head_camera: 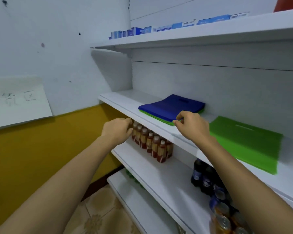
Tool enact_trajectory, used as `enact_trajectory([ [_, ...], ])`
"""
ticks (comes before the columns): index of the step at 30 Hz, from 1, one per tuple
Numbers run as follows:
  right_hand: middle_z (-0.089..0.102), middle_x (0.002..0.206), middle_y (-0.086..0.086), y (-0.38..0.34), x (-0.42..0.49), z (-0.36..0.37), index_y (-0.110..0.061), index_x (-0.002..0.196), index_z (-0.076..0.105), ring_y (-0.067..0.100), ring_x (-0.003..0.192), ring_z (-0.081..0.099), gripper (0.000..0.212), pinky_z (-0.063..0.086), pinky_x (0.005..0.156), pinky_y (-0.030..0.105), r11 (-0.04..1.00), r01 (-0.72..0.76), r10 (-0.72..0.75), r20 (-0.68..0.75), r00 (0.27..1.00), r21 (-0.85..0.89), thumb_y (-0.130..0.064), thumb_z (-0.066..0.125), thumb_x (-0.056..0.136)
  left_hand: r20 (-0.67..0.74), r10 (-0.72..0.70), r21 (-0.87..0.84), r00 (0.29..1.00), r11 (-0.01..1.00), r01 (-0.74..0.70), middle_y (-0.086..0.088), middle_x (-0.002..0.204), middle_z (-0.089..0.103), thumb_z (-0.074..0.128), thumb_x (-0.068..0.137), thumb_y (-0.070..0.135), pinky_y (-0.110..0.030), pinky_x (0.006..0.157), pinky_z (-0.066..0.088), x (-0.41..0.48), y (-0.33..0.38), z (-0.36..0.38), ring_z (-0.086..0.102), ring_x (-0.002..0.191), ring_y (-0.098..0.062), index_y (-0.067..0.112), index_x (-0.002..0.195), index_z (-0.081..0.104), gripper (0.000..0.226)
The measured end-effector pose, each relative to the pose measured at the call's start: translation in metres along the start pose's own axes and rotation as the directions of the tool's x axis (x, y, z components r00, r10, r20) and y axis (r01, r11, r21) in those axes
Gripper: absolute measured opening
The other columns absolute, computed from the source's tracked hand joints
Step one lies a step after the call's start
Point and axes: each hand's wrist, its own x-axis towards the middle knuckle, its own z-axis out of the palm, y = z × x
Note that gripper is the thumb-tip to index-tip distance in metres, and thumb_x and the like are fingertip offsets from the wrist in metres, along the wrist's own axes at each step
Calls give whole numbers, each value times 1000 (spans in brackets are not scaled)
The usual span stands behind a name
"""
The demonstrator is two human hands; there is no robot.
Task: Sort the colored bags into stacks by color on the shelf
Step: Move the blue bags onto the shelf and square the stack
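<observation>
A mixed pile lies on the white middle shelf (125,102): blue bags (169,107) on top, green bags (161,120) showing beneath at the front edge. A separate green bag stack (247,142) lies flat further right on the same shelf. My right hand (191,125) is at the pile's near right corner, thumb and forefinger pinching the edge of the blue bag. My left hand (118,130) hovers below the shelf's front edge, left of the pile, fingers curled and holding nothing.
Brown sauce bottles (152,144) stand on the shelf below, just beyond my left hand. Dark soda bottles (205,178) and cans (223,218) sit lower right. Blue and white boxes (159,29) line the top shelf. A yellow and white wall is at left.
</observation>
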Motion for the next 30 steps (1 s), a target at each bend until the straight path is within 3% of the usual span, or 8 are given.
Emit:
enact_trajectory([
  [5,68,90,-3,26,66,20,-22,100,65,21,86,62,22,44,65,29,997,-78,78,8,997,-11,-39,55,91,-22,-8,-60,1000,998,6,5,112,67,42,97,40,-28,65,51,81,-4,27,61,99,-16,25,126,53,34],
  [10,63,84,-3,48,102,50,-20,96,64,22,86,62,22,43,65,28,988,-153,153,41,987,-12,-40,56,92,-41,38,-143,998,989,-43,5,120,64,45,97,38,-32,75,52,138,-1,65,58,109,-17,23,128,54,36],
  [16,66,109,8,73,114,92,-16,123,52,29,102,60,49,46,77,33,949,-312,307,117,945,32,-53,49,92,-51,80,-268,996,959,-91,0,121,61,48,97,36,-38,80,50,194,8,108,53,111,-21,20,125,58,35],
  [20,65,111,7,79,127,103,-19,122,52,26,101,60,49,45,76,30,900,-432,423,125,897,51,-56,50,90,-22,126,-389,992,913,-125,-4,122,62,47,98,35,-38,82,50,239,9,125,55,112,-24,18,128,57,36],
  [26,65,113,7,75,143,117,-20,115,57,27,103,60,45,48,81,30,817,-577,575,57,816,25,-56,54,89,56,295,-509,954,830,-227,-9,128,60,46,98,37,-39,88,50,325,9,150,57,112,-28,14,131,55,41],
  [30,65,109,3,64,153,125,-23,108,60,23,100,60,43,49,80,31,751,-658,659,2,752,-49,-60,57,85,165,458,-503,874,801,-325,-8,125,61,45,98,44,-33,86,49,353,15,174,56,111,-26,18,126,58,41],
])
